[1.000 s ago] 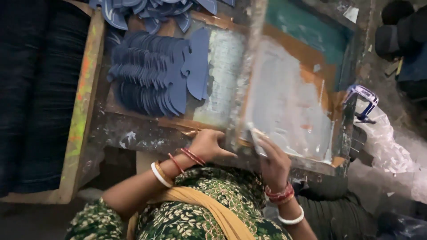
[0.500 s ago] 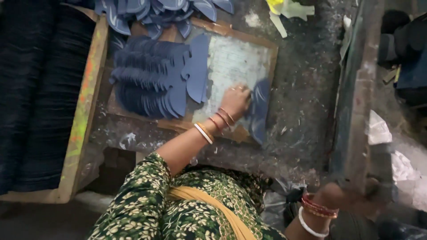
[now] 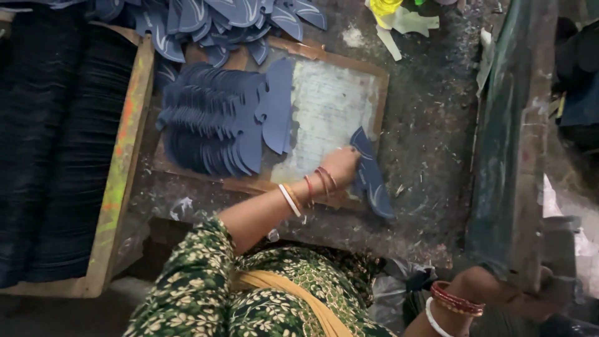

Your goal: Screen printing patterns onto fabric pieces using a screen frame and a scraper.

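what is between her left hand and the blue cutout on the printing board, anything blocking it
Nothing visible. The left hand is already on the blue cutout at the right edge of the board. The fanned stack of cutouts lies apart on the board's left side, and the raised screen frame, held by the right hand, stands off to the right.

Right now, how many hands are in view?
2. Left hand grips a blue cut piece on the board; right hand holds the raised frame, bottom right.
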